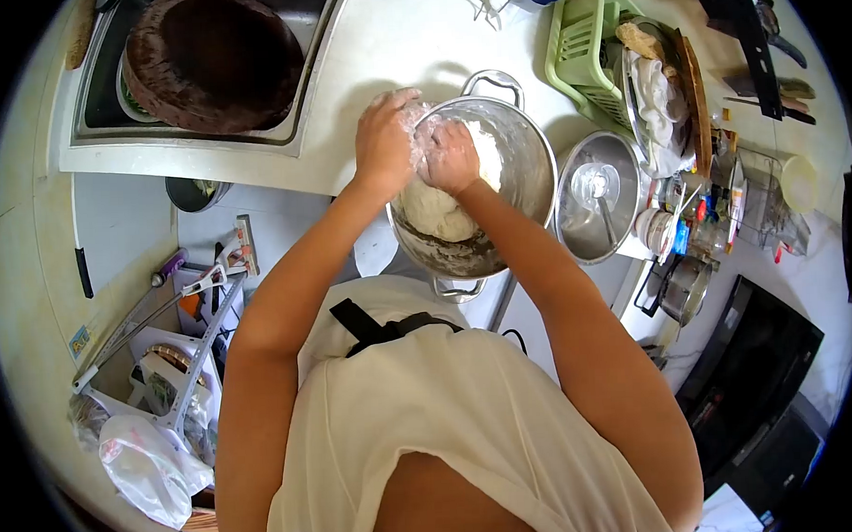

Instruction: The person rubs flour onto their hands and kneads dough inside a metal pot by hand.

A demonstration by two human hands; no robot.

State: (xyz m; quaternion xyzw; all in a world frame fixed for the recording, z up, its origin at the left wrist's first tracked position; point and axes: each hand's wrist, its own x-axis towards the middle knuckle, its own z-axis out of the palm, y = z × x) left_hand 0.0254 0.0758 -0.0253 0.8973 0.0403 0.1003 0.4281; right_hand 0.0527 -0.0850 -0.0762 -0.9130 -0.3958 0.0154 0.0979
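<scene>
Looks like kneading: right hand (451, 157) fingers curled against dough (436, 213), left hand (385, 141) part-bent at pot (528, 183) rim, both grips unclear; next press wants pot steadied.

A pale, rounded mass of dough (435, 214) lies toward 7 o'clock inside a wide, shiny metal pot (533, 173) with smeared inner walls and loop handles at 1 and 6 o'clock, loose white flour (487, 153) showing toward 1 o'clock.
</scene>
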